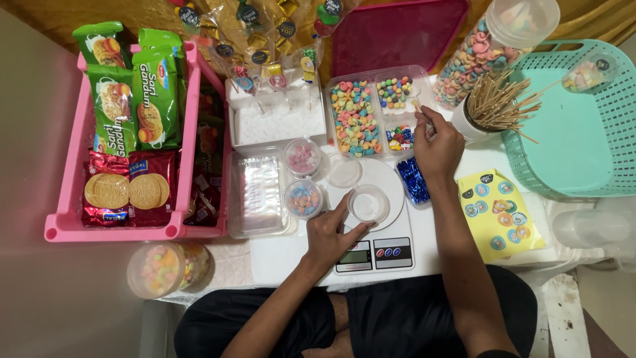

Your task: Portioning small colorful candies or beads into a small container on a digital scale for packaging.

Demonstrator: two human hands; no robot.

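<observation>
Seen from above, a person's left hand (329, 233) rests its fingers against a small clear cup (368, 203) standing on a white kitchen scale (375, 248), not gripping it. Farther right, the right hand (437, 147) pinches a small scoop (419, 107) over a divided tray of coloured candies (374, 109), beside a cup of wooden sticks (495, 105).

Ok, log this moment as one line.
left hand: steadying small clear cup on kitchen scale | right hand: at divided candy tray, holding small utensil, contents unclear

Both forearms are bare to the elbow, no rings or watch showing, with black clothing covering the lap.
</observation>
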